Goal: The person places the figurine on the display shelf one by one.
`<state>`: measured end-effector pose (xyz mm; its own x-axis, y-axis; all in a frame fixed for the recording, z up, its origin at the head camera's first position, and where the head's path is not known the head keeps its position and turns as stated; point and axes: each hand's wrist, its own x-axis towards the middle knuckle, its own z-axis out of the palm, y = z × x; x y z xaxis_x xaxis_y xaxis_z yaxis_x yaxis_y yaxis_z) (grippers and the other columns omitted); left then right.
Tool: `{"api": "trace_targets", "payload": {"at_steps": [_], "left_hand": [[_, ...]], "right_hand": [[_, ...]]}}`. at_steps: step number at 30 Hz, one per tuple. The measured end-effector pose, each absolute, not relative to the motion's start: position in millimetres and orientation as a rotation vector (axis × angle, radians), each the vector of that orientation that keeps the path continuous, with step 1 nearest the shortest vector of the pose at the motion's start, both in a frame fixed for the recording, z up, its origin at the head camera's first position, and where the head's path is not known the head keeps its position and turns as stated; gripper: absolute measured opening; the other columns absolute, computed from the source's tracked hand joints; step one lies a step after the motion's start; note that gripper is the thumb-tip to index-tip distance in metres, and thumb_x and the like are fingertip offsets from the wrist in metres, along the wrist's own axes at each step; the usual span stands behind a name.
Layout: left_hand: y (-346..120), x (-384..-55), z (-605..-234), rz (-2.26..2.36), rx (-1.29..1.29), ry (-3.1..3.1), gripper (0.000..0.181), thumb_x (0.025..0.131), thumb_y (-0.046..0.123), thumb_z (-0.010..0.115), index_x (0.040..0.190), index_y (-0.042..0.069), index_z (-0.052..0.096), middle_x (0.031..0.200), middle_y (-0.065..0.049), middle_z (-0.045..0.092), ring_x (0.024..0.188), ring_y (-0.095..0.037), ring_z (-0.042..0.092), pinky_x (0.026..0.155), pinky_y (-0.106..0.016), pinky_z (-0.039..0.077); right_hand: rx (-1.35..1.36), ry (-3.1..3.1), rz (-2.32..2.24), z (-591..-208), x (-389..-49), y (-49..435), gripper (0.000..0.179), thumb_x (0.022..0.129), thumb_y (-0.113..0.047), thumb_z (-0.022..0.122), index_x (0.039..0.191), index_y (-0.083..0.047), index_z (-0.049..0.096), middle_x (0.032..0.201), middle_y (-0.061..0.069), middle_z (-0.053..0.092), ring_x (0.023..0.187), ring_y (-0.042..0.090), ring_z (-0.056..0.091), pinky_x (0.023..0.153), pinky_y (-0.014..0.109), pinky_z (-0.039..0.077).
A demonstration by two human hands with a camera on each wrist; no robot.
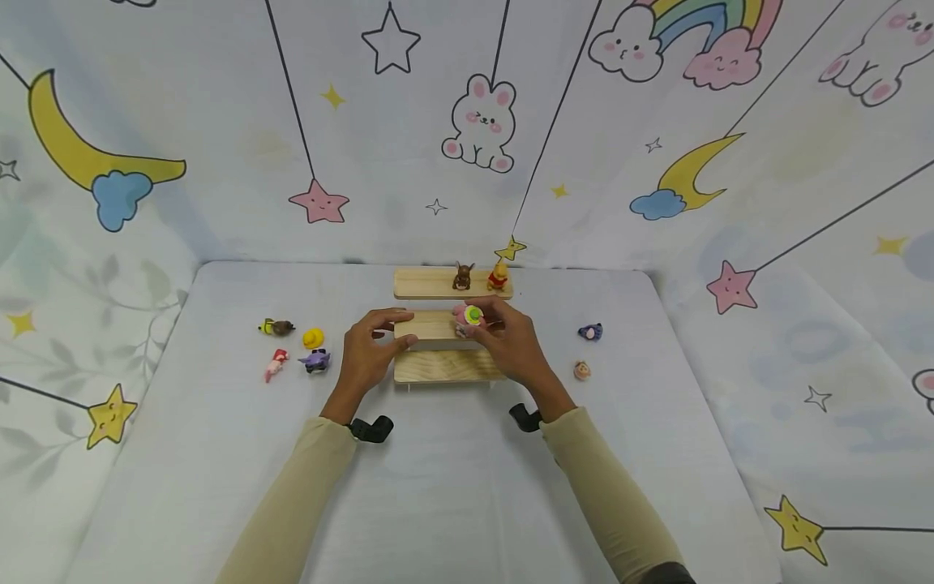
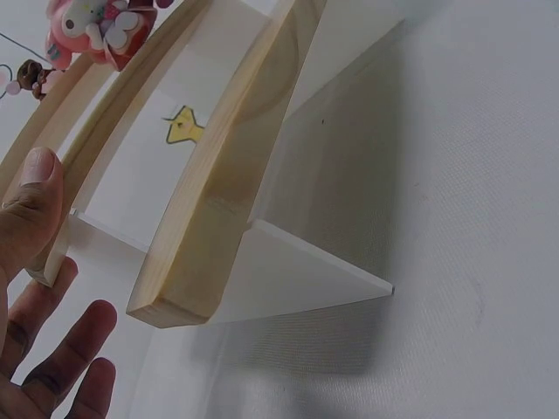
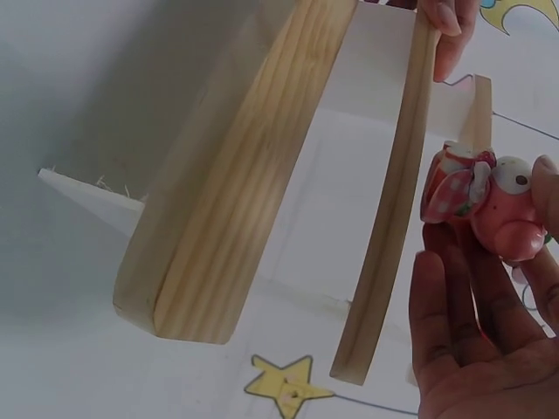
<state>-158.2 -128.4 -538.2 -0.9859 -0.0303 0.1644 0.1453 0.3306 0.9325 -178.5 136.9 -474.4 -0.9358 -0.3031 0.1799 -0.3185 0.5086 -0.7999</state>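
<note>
A three-tier display stand with wooden steps (image 1: 441, 369) and white side supports stands at the table's middle. At the left end of its middle step (image 1: 430, 324), my left hand (image 1: 370, 345) grips the board, thumb on top and fingers beneath. My right hand (image 1: 511, 337) pinches a pink figurine (image 3: 514, 209) with a round nose and big white eyes between thumb and fingers. It is held at the right end of that same step. On the back step (image 1: 426, 284) stand a brown figurine (image 1: 462, 276) and a yellow bear figurine in a red top (image 1: 498, 276).
Left of the stand lie a yellow-and-brown figurine (image 1: 276, 327), a yellow hat-shaped piece (image 1: 313, 337), a purple figurine (image 1: 315, 361) and a pink one with red (image 1: 276, 365). To the right lie a dark blue figurine (image 1: 590, 332) and a small beige one (image 1: 581, 371). A patterned cloth backdrop (image 1: 241, 162) rises behind.
</note>
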Motion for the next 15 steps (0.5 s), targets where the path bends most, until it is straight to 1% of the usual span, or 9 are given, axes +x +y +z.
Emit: {"api": "trace_targets", "payload": {"at_steps": [8,13,15], "left_hand": [[-128.9,-158.9,-538.2,-1.718,-0.108,-2.435,0.041,0.090,0.025,0.087,0.130,0.022,0.077,0.141,-0.003,0.069,0.119,-0.030,0.066,0.108,-0.055,0.051],[-129.4,-158.8,-538.8,-1.716,-0.107,-2.431,0.041,0.090,0.025,0.087,0.129,0.022,0.077,0.141,-0.003,0.069,0.119,-0.029,0.066,0.108,-0.054,0.051],[-129.5,-159.0,-539.4,-1.718,-0.107,-2.430,0.040,0.090,0.025,0.087,0.129,0.023,0.077,0.141,-0.003,0.069,0.119,-0.030,0.066,0.108,-0.054,0.051]], "right_hand": [[0.554,-2.727,1.449,-477.4,-177.6,136.9,0.041,0.099,-0.020,0.078,0.138,-0.023,0.065,0.123,0.003,0.074,0.109,0.018,0.069,0.092,0.037,0.061],[0.509,-2.751,1.485,-477.7,-177.2,134.9,0.042,0.098,-0.022,0.079,0.138,-0.026,0.065,0.125,0.001,0.073,0.113,0.017,0.069,0.096,0.037,0.061],[0.498,-2.755,1.495,-478.1,-177.0,134.4,0.044,0.097,-0.021,0.080,0.138,-0.026,0.065,0.125,0.001,0.073,0.114,0.018,0.069,0.097,0.038,0.061]]}}
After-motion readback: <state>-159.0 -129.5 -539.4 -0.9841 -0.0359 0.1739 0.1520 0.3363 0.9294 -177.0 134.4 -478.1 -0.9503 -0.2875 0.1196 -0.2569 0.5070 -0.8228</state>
